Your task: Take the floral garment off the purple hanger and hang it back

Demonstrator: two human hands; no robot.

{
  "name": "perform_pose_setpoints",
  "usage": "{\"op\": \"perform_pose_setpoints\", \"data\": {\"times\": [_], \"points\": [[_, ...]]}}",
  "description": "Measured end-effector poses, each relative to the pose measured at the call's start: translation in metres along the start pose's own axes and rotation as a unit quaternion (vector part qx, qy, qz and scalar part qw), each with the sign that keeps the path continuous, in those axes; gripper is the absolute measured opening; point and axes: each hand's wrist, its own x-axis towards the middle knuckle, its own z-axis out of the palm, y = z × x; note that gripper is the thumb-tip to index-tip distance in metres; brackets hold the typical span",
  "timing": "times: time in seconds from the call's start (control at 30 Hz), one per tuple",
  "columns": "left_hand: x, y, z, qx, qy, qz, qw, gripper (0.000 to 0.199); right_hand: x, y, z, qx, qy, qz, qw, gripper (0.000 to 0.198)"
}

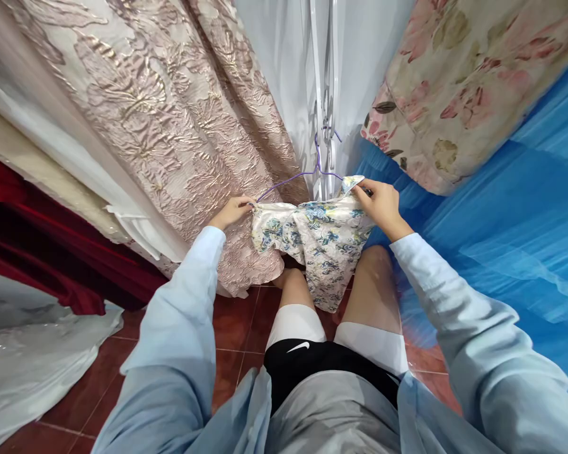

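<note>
A white floral dress (329, 246) with blue and yellow flowers hangs in front of my legs on a purple wire hanger (288, 181). The hanger's hook is up against some white strips at the back. At the dress's left shoulder, my left hand (234, 211) pinches the fabric near the hanger's end. My right hand (381, 200) grips the other shoulder, where a bit of cloth is lifted up over the hanger's arm. The hanger's right end is hidden by the cloth and fingers.
Pink brocade fabric (170, 126) hangs at the left, beside dark red cloth (38, 239). To the right are a floral drape (459, 94) and blue tulle (515, 246). White strips (318, 75) hang straight ahead. Red tiles (231, 321) cover the floor.
</note>
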Motion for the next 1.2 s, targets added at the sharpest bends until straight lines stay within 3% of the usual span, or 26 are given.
{"op": "perform_pose_setpoints", "data": {"times": [0.1,0.2,0.3,0.4,0.5,0.57,0.63,0.7,0.8,0.93,1.03,1.13,1.2], "points": [[0.007,-0.004,0.005,0.083,0.012,0.027,0.996,0.01,0.001,0.0,0.001,-0.001,-0.015,-0.005,1.0,0.035],[0.019,0.004,0.01,0.132,0.114,0.04,0.984,0.018,0.0,0.0,0.002,0.0,-0.029,-0.004,1.0,0.036],[0.033,0.025,0.014,0.111,0.22,0.061,0.967,0.025,0.0,-0.001,0.0,0.005,-0.033,-0.007,0.999,0.037],[0.046,0.058,0.023,0.064,0.262,0.1,0.958,0.021,0.001,-0.002,-0.001,0.009,-0.038,-0.007,0.999,0.037],[0.052,0.089,0.041,0.026,0.223,0.146,0.963,0.014,-0.002,0.001,-0.001,0.003,-0.051,0.0,0.999,0.034],[0.047,0.1,0.055,0.008,0.179,0.17,0.969,0.022,-0.009,0.009,-0.002,0.002,-0.036,0.021,0.999,0.032],[0.034,0.102,0.065,0.003,0.141,0.169,0.976,0.033,-0.015,0.019,-0.005,0.027,0.0,0.055,0.998,0.031],[0.017,0.097,0.069,0.027,0.102,0.148,0.983,0.024,-0.015,0.028,-0.011,0.095,0.031,0.076,0.992,0.032],[-0.002,0.086,0.067,0.088,0.061,0.109,0.988,0.029,0.003,0.029,-0.025,0.182,0.058,0.059,0.98,0.031],[-0.01,0.077,0.055,0.121,0.083,0.091,0.985,0.03,0.04,-0.003,-0.049,0.158,0.06,0.038,0.985,0.03],[-0.017,0.069,0.049,0.147,0.141,0.061,0.977,0.031,0.042,-0.044,-0.059,0.189,0.01,0.02,0.982,0.022],[-0.032,0.061,0.056,0.152,0.178,0.03,0.972,0.03,0.003,-0.09,-0.066,0.313,-0.116,-0.023,0.943,0.015],[-0.044,0.058,0.069,0.119,0.14,0.014,0.983,0.031,-0.04,-0.118,-0.071,0.402,-0.206,-0.038,0.892,0.018]]}}
